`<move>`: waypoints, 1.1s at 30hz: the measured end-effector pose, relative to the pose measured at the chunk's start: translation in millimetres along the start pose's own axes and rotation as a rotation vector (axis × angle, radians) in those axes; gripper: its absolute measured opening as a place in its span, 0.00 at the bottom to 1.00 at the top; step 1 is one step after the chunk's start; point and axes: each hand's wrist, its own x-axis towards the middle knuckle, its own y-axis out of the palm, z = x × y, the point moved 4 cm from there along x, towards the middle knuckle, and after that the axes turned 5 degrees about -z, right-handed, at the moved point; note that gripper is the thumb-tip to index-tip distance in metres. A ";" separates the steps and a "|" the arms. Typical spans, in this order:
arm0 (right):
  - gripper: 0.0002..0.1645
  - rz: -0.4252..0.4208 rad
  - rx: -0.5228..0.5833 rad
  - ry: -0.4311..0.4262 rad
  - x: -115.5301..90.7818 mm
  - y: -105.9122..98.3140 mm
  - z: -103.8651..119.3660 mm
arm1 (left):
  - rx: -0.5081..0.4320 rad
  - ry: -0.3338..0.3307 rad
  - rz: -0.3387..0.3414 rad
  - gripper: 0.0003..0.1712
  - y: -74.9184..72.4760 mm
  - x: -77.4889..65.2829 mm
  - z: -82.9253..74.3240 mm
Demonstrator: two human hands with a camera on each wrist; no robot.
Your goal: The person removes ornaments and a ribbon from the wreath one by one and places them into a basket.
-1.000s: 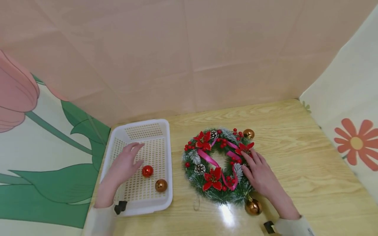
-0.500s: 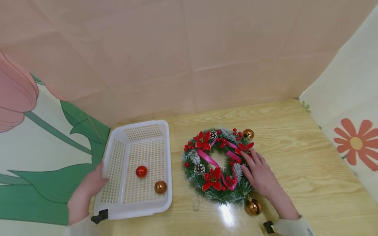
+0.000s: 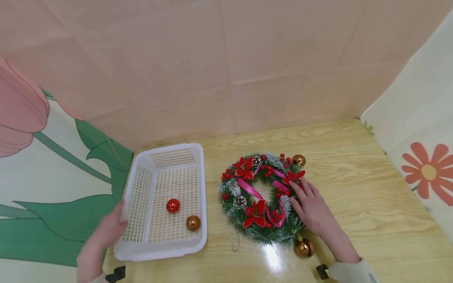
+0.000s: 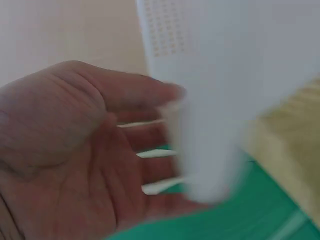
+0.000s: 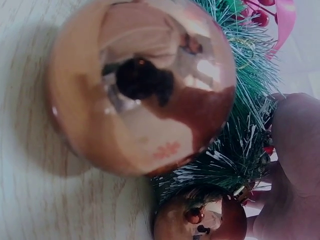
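My left hand (image 3: 107, 228) is at the left side of a white plastic basket (image 3: 203, 188). In the left wrist view its thumb lies over the basket's rim (image 4: 210, 150), with the other fingers on the far side of the wall. Inside the basket lie a red bauble (image 3: 173, 205) and a copper bauble (image 3: 193, 223). My right hand (image 3: 313, 208) rests with loosely spread fingers on the right side of a green Christmas wreath (image 3: 235, 220), its fingertips at a red poinsettia (image 3: 294, 177). A shiny copper bauble (image 5: 142, 100) hangs at the wreath's edge, large in the right wrist view.
Another copper bauble (image 3: 299, 160) sits at the wreath's upper right. A small clear loop (image 3: 235, 243) lies on the wooden table (image 3: 371, 188) between basket and wreath. A pinkish curtain (image 3: 226, 78) rises behind the table, and flower-printed cloths flank it.
My left hand has left the inside of the basket and taken its left rim. The basket's near left corner has shifted left. The red bauble rolled left, then slightly back. My right hand stayed still.
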 end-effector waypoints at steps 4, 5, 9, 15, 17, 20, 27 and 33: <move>0.34 0.005 -0.003 0.008 -0.8 -1.5 -0.9 | -0.036 0.026 -0.096 0.43 14.1 -2.0 7.2; 0.34 0.005 -0.003 0.009 -1.0 -1.8 -1.1 | -0.045 0.043 -0.132 0.43 17.5 -2.3 8.6; 0.34 0.000 -0.003 0.008 -2.1 -3.4 -1.5 | -0.087 0.108 -0.244 0.41 29.2 -2.0 8.6; 0.34 0.010 -0.011 0.012 -3.5 -5.6 -2.6 | -0.186 0.163 -0.305 0.40 42.3 -1.0 0.0; 0.35 0.019 -0.011 0.007 -2.9 -6.0 -2.7 | -0.192 0.177 -0.327 0.40 44.8 -1.6 -2.1; 0.36 0.021 -0.001 -0.006 -2.0 -7.7 -1.3 | -0.179 0.187 -0.356 0.40 47.0 -3.7 -3.7; 0.36 -0.060 0.028 -0.076 -11.3 -17.9 1.2 | -0.165 0.188 -0.382 0.44 49.1 -6.9 -8.4; 0.26 -0.136 0.002 -0.109 -28.8 -35.1 -5.0 | -0.113 0.222 -0.455 0.38 50.7 -6.4 -14.7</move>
